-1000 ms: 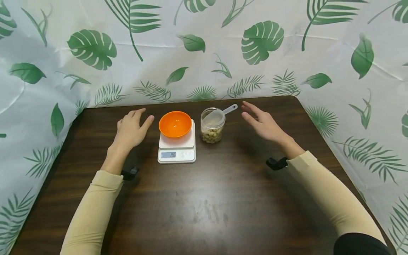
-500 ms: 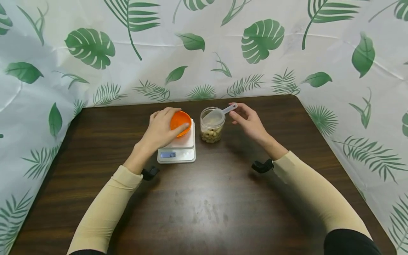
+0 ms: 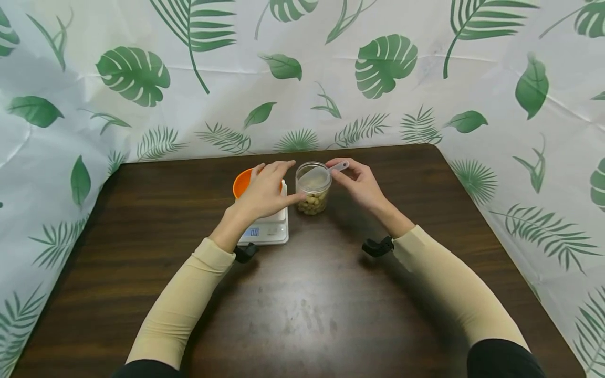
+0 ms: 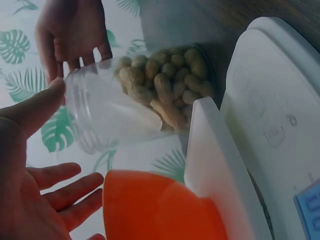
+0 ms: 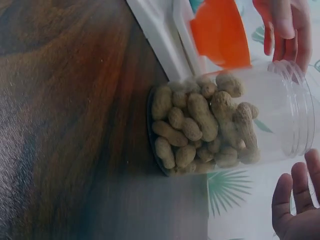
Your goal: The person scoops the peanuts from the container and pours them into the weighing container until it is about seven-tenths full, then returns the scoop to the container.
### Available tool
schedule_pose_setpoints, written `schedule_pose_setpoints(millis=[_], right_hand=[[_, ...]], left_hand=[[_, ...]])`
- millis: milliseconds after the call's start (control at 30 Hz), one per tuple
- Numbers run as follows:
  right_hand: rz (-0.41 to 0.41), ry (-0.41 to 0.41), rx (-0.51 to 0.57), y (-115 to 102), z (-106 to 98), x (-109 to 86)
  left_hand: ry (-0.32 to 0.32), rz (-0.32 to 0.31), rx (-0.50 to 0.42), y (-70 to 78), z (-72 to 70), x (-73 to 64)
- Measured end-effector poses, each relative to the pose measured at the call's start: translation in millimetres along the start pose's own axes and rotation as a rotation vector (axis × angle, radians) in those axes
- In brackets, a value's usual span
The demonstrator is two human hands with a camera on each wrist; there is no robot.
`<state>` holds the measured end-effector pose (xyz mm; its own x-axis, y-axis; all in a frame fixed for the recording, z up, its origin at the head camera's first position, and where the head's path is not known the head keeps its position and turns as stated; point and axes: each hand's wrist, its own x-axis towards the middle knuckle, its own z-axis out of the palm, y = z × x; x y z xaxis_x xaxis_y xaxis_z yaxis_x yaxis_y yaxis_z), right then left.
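A clear jar (image 4: 82,120) of unshelled peanuts (image 5: 200,125) stands upright beside a white kitchen scale (image 3: 274,233). A translucent scoop (image 3: 315,179) leans in its mouth, handle up to the right. My right hand (image 3: 356,184) is at that handle, thumb and forefinger on either side of it; a firm pinch does not show. Fingers spread, my left hand (image 3: 264,191) hovers over the orange bowl (image 3: 241,182), thumb near the jar's rim. Whether the thumb touches it is unclear. The bowl sits on the scale, partly hidden by this hand.
Beneath everything is a dark wood-grain table (image 3: 302,325). A white sheet (image 3: 312,73) printed with green leaves hangs behind its back edge. The scale's display (image 3: 253,232) reads 0.0. A black wrist camera (image 3: 378,247) sits below the right hand.
My left hand has moved right, from beside the bowl across it to the jar. My right hand has come left to the scoop's handle. Bowl, scale and jar have stayed in place.
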<state>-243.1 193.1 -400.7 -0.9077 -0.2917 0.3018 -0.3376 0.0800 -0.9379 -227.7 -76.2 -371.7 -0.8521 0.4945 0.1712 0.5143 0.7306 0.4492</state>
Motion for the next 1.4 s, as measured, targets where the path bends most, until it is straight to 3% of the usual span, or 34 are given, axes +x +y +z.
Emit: schedule_pose_setpoints(millis=[267, 467, 700, 1000, 1267, 1400], right_hand=[[-0.044, -0.031, -0.099, 0.4, -2.5, 2.1], [-0.093, -0.074, -0.157, -23.6, 2.2, -0.4], [-0.077, -0.09, -0.235, -41.6, 7.1, -0.7], [-0.063, -0.076, -0.306, -54.8, -2.1, 2.8], [-0.057, -0.025, -0.358, -34.6, -19.2, 13.8], [-0.067, -0.028, -0.4, -37.2, -24.2, 15.7]], left_hand=[[-0.04, -0.006, 0.043, 2.4, 8.6, 9.3], [-0.062, -0.017, 0.038, 3.3, 11.7, 15.4], [-0.089, -0.026, 0.049, 2.1, 16.1, 22.2], [-0.129, -0.025, 0.021, 1.0, 18.0, 33.9], [-0.139, -0.024, -0.001, 0.9, 19.4, 36.8], [-0.137, -0.032, -0.004, 1.5, 20.3, 37.5]])
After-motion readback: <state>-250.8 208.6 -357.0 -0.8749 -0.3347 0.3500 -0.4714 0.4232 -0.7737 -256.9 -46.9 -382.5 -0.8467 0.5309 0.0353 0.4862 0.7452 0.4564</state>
